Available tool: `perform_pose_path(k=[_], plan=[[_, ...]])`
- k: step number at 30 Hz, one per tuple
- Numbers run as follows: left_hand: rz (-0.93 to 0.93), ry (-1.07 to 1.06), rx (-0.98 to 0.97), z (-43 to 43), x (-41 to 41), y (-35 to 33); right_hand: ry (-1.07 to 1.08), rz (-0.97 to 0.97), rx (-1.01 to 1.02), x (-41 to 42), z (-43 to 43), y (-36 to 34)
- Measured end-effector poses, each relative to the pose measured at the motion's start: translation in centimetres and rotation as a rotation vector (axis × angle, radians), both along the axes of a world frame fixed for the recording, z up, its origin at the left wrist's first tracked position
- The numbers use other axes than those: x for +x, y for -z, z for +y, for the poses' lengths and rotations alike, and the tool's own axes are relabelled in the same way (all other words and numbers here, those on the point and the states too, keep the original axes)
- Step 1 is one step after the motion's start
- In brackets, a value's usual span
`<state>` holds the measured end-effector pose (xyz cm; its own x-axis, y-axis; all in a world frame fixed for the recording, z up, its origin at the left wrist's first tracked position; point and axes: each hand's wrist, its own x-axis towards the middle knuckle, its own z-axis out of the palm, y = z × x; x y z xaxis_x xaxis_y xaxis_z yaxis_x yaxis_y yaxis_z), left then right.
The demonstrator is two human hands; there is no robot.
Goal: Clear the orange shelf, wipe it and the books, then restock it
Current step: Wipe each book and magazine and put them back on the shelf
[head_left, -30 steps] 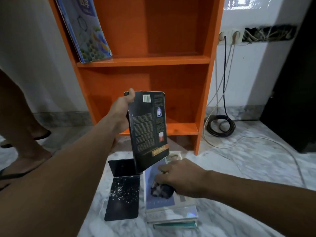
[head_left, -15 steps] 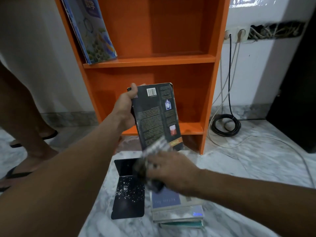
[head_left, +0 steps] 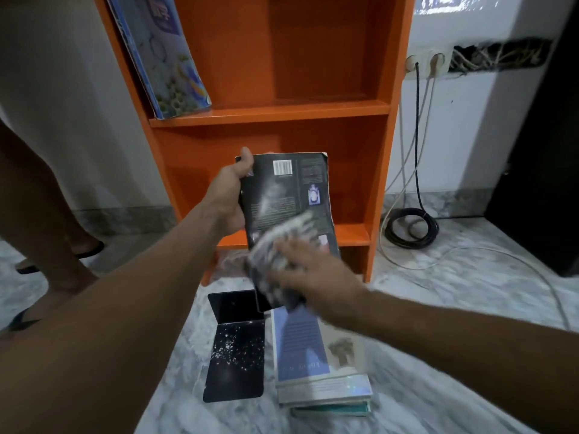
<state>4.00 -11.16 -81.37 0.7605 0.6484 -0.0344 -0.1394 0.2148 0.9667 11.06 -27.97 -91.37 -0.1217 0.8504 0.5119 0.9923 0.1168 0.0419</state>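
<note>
My left hand point(head_left: 230, 195) grips a black paperback book point(head_left: 286, 195) by its left edge, back cover toward me, in front of the orange shelf point(head_left: 269, 112). My right hand point(head_left: 308, 277) holds a crumpled dark and white cloth point(head_left: 277, 258) against the lower part of that cover; hand and cloth are blurred. A stack of books point(head_left: 316, 364) lies on the marble floor below. Thin blue books point(head_left: 163, 54) lean on the shelf's upper board at the left.
A black bookend point(head_left: 235, 349) speckled with white lies on the floor left of the stack. Another person's legs and sandals point(head_left: 47, 214) stand at the left. Cables and a coiled black wire point(head_left: 410, 227) lie right of the shelf, under wall sockets point(head_left: 424, 62). A dark cabinet point(head_left: 545, 151) stands at the far right.
My right hand lifted the cloth from the floor stack up onto the lower cover of the black book. My left hand raised the book and turned its cover more toward me.
</note>
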Motion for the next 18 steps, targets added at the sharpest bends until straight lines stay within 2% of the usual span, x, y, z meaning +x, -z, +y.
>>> perform_pose_path(k=[2, 3, 4, 5, 9, 11, 12, 14, 17, 18], plan=[[-0.018, -0.052, 0.031, 0.5, -0.5, 0.2, -0.168, -0.108, -0.378, -0.2, -2.9, 3.5], [-0.018, -0.072, 0.04, 0.6, -0.7, 0.3, -0.18, -0.09, -0.506, 0.0, -3.8, 3.6], [-0.014, -0.087, 0.044, 0.8, -0.9, 0.4, -0.158, -0.056, -0.536, 0.4, -4.1, 2.8], [-0.011, -0.094, 0.041, 0.9, -1.0, 0.4, -0.122, -0.016, -0.443, 0.8, -3.9, 1.5], [0.032, -0.104, 0.004, 1.3, -1.3, 0.8, 0.04, 0.152, 0.271, 3.9, -0.4, -7.5], [0.037, -0.085, 0.01, 1.0, -1.1, 0.5, 0.167, 0.155, 0.43, 4.7, 1.4, -10.4], [0.032, -0.076, 0.023, 0.9, -0.9, 0.3, 0.229, 0.116, 0.426, 5.2, 2.2, -10.2], [0.018, -0.069, 0.039, 0.5, -0.6, -0.2, 0.238, 0.013, 0.241, 4.8, 2.0, -7.3], [-0.005, -0.109, 0.042, 0.5, -0.6, -0.6, -0.043, -0.025, -0.075, 3.5, -1.0, -0.8], [-0.012, -0.125, 0.034, 0.6, -0.7, -0.6, -0.073, -0.142, -0.171, 3.2, -1.9, 0.7]])
